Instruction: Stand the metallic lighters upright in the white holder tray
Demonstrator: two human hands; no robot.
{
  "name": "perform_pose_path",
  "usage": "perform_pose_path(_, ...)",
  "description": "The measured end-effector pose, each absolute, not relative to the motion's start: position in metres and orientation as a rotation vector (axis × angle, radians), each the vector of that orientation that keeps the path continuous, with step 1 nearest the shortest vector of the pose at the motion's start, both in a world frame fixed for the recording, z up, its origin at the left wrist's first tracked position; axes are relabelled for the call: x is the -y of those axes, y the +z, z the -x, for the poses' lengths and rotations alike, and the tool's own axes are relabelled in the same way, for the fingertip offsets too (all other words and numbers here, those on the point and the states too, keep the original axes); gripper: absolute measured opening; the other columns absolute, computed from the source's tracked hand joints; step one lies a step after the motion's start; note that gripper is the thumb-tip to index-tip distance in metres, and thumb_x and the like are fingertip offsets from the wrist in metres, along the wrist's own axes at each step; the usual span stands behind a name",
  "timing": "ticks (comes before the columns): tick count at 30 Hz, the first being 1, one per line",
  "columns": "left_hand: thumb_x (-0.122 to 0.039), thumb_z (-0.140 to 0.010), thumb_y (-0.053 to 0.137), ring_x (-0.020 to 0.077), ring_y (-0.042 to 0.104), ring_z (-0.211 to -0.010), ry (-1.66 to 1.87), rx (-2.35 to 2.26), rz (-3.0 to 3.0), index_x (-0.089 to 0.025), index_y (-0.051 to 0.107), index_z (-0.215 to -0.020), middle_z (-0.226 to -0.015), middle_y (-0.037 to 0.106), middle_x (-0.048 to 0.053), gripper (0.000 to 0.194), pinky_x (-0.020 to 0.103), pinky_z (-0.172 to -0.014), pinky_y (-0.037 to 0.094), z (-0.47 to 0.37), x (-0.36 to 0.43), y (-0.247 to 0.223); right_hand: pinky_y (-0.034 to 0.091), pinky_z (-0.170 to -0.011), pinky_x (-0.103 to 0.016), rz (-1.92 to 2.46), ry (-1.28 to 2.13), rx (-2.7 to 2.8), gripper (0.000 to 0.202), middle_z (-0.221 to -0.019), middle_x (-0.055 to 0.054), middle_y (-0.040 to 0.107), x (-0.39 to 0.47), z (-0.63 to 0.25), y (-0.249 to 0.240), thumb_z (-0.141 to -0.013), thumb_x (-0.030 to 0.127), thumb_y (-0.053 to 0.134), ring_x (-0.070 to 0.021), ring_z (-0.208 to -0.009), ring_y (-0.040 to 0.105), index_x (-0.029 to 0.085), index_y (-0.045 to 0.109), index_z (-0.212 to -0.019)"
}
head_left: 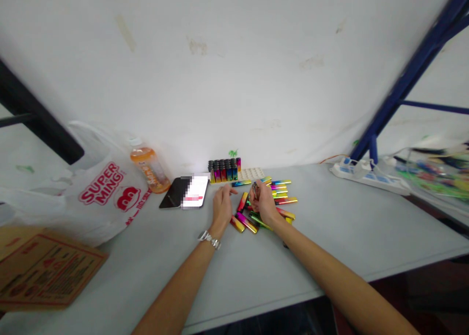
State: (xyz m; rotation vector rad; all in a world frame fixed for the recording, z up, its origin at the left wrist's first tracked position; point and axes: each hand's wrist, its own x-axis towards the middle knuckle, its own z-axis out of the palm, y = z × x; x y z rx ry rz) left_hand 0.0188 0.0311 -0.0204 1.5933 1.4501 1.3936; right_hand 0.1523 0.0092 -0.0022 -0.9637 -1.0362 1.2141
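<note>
My left hand [223, 204] lies low over the table, fingers stretched forward and holding nothing that I can see. Just beyond its fingertips, lighters [223, 171] with black tops stand upright in rows on the left part of a pale tray [253, 173] with rows of holes. My right hand [262, 200] is closed above a pile of loose lighters. Between its fingers shows a small dark, shiny piece that looks like the top of a lighter [256, 190]. Loose shiny lighters [247, 222] in pink, gold, green and red lie around and under this hand.
Left of the tray lie a black tablet or phone [176, 193] with a lit screen, an orange drink bottle [148, 166], a white plastic bag [113, 198] and a cardboard box [47, 266]. A power strip [366, 175] with cables sits at the right, by a blue metal post [399, 81].
</note>
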Motion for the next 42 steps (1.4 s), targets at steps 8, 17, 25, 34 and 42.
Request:
perform_pose_path(8,-0.040,-0.093,0.030,0.0220,0.060,-0.091,1.402,-1.439,-1.587,-0.020,0.063,-0.074,-0.088,0.068,0.006,0.043,0.037,-0.089,0.045,-0.019,-0.031,-0.022,0.012,-0.036,-0.023,0.847,1.352,0.988,0.059,-0.038,0.007,0.027,-0.005,-0.154,0.001,-0.087,0.069,0.038,-0.0075,-0.035,0.016,0.022,0.043,-0.052)
perform_pose_path(17,-0.039,-0.093,0.031,0.0223,0.061,-0.091,1.392,-1.443,-1.606,-0.020,0.062,-0.071,-0.085,0.068,0.006,0.042,0.038,-0.089,0.045,-0.019,-0.033,-0.023,0.021,-0.037,-0.024,0.981,1.158,1.089,0.049,-0.039,0.006,0.031,-0.009,-0.153,-0.003,-0.090,0.048,0.037,-0.0081,-0.034,0.026,0.022,0.042,-0.049)
perform_pose_path(25,-0.042,-0.093,0.031,0.0224,0.061,-0.089,1.403,-1.444,-1.587,-0.020,0.064,-0.073,-0.086,0.067,0.007,0.045,0.039,-0.089,0.046,-0.019,-0.033,-0.024,0.019,-0.035,-0.024,1.006,1.169,1.046,0.043,-0.040,0.006,0.031,-0.011,-0.152,-0.003,-0.089,0.043,0.033,-0.0088,-0.034,0.024,0.023,0.039,-0.051)
perform_pose_path(34,-0.044,-0.094,0.029,0.0221,0.060,-0.089,1.400,-1.439,-1.603,-0.021,0.062,-0.072,-0.085,0.067,0.006,0.045,0.038,-0.089,0.044,-0.019,-0.032,-0.023,0.014,-0.037,-0.022,0.905,1.329,0.967,0.051,-0.041,0.007,0.027,-0.010,-0.154,-0.002,-0.089,0.058,0.039,-0.0070,-0.035,0.019,0.021,0.045,-0.054)
perform_pose_path(42,-0.044,-0.094,0.030,0.0224,0.061,-0.090,1.392,-1.447,-1.602,-0.021,0.063,-0.070,-0.086,0.067,0.007,0.047,0.038,-0.089,0.046,-0.018,-0.031,-0.022,0.033,-0.045,-0.020,0.839,1.324,0.988,0.046,-0.056,0.008,0.042,-0.024,-0.167,0.013,-0.077,0.064,0.061,-0.0087,-0.048,0.038,0.020,0.060,-0.091)
